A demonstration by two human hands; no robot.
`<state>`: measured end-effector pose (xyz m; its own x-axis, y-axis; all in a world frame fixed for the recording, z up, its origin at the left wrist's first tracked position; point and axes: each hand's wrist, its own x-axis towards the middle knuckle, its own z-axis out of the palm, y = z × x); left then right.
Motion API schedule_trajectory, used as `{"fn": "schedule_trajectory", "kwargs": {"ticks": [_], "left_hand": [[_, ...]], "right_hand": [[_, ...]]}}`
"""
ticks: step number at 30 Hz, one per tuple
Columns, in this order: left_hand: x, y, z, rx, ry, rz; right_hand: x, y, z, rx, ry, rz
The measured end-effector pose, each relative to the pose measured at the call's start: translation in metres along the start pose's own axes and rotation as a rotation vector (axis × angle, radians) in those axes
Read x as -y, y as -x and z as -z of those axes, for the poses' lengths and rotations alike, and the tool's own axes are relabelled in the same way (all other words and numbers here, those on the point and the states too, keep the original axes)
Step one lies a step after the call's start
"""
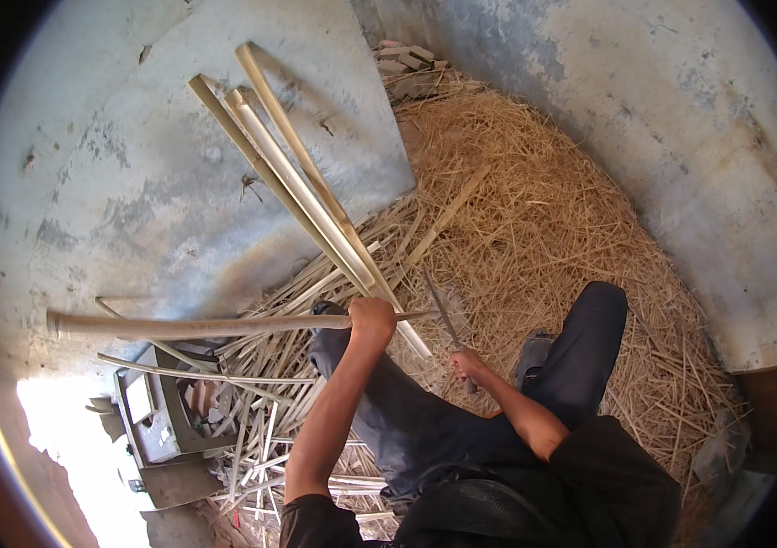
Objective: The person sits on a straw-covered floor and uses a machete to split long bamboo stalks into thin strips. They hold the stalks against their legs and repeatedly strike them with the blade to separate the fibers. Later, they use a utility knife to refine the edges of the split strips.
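My left hand [373, 321] is wrapped round a long split bamboo strip [196, 327], which reaches far to the left and lies nearly level over my left knee. Its short right end sticks out past my fist, close to the blade of a long knife [444, 306]. I cannot tell whether blade and bamboo touch. In my right hand [469, 365] is the knife's handle, with the blade pointing up and away from me. Several split bamboo lengths [301, 187] lean against the wall just beyond my left hand, their lower ends near my left leg.
Shavings and straw-like scraps [534, 201] cover the floor. Bamboo strips [260, 429] lie heaped at my left, beside a grey box-like frame [155, 411] holding rubble. Pale worn walls [681, 137] rise on both sides; bricks [407, 59] sit in the far corner.
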<state>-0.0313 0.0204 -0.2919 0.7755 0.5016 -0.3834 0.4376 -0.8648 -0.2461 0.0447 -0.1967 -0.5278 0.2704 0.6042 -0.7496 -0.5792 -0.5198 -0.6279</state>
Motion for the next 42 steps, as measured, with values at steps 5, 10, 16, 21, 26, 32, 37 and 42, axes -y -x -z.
{"fn": "schedule_trajectory", "kwargs": {"ticks": [5, 10, 16, 21, 26, 32, 37, 42], "left_hand": [[0.003, -0.002, -0.009, 0.004, 0.002, 0.028], [0.005, 0.004, -0.005, 0.01, 0.041, 0.019], [0.002, 0.0, -0.004, -0.024, 0.019, 0.02], [-0.003, -0.004, 0.0, -0.014, -0.01, 0.018], [0.015, 0.007, 0.001, 0.085, 0.046, 0.027], [0.023, 0.068, 0.052, 0.104, 0.23, 0.124], [0.024, 0.147, 0.059, -0.039, 0.347, 0.211], [0.015, 0.18, 0.04, -0.213, 0.497, 0.206]], "right_hand": [[0.03, 0.002, -0.009, -0.039, -0.139, 0.23], [0.065, 0.025, -0.022, -0.05, -0.103, 0.427], [-0.058, -0.032, 0.017, -0.122, 0.161, 0.035], [-0.042, -0.04, 0.016, -0.14, 0.265, 0.206], [0.026, 0.005, -0.014, -0.164, 0.355, 0.45], [0.058, 0.041, -0.005, -0.383, 0.549, 0.529], [0.097, 0.053, -0.007, -0.431, 0.646, 0.672], [0.141, 0.069, -0.004, -0.454, 0.717, 1.106]]}}
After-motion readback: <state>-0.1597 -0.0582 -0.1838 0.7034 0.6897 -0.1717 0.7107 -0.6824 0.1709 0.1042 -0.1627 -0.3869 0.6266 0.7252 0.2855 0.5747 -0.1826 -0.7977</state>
